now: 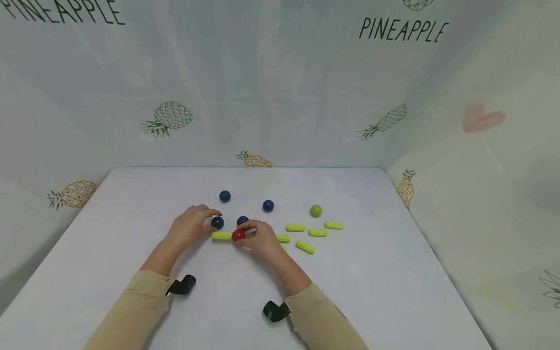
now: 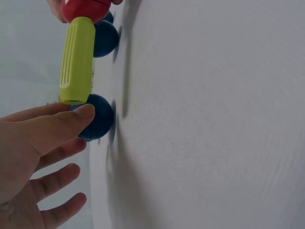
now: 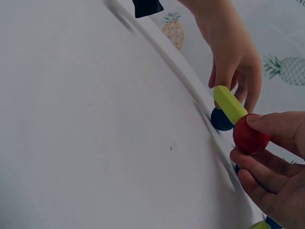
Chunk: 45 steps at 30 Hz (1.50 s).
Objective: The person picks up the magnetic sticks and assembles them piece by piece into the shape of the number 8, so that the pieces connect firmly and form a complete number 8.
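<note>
Between thumb and fingers my right hand [image 1: 264, 239] pinches a red ball [image 1: 238, 235]. A yellow-green ribbed rod [image 2: 77, 62] sticks out from that ball toward my left hand, its far end free, raised off the table in the left wrist view. My left hand [image 1: 188, 227] has its thumb and index finger on opposite sides of a blue ball [image 1: 217, 222], pinching it at the table; its other fingers are spread in the left wrist view. The rod's free end overlaps this blue ball in the left wrist view. Another blue ball [image 1: 242, 220] lies just behind my right fingers, partly hidden.
Two more blue balls [image 1: 225, 196] lie farther back on the white table [image 1: 393, 291]. Right of my right hand are a green ball [image 1: 316, 210] and several loose yellow-green rods [image 1: 317, 233], some partly covered by that hand. A pineapple-print cloth [image 1: 280, 97] hangs behind.
</note>
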Motion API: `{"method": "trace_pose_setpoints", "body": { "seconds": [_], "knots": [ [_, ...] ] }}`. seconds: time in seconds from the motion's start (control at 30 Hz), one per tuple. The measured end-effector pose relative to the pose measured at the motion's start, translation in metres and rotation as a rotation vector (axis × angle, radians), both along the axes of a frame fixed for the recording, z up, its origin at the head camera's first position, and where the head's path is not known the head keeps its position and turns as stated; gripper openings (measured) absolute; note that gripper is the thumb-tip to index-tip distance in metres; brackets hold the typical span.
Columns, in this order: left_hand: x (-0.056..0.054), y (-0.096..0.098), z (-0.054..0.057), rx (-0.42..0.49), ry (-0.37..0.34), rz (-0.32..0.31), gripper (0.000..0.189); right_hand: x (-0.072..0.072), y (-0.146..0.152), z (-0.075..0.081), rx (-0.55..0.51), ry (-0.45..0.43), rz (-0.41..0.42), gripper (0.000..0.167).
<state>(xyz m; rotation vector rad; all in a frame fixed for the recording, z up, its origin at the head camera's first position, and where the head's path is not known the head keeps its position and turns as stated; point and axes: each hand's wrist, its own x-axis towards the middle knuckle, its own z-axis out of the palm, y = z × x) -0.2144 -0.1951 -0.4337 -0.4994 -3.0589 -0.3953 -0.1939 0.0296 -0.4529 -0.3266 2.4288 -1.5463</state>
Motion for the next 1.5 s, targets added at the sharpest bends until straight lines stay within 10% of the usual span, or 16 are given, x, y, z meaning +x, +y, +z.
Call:
{"method": "trace_pose_setpoints", "body": {
  "seconds": [0.43, 1.5],
  "knots": [
    [-0.006, 0.004, -0.003, 0.03, -0.071, 0.026, 0.041, -0.002, 0.003, -0.002, 0.01, -0.019, 0.008, 0.027],
    [0.014, -0.032, -0.018, 0.436, -0.239, 0.168, 0.04, -0.006, 0.003, -0.001, 0.037, -0.011, 0.003, 0.029]
  ]
}}
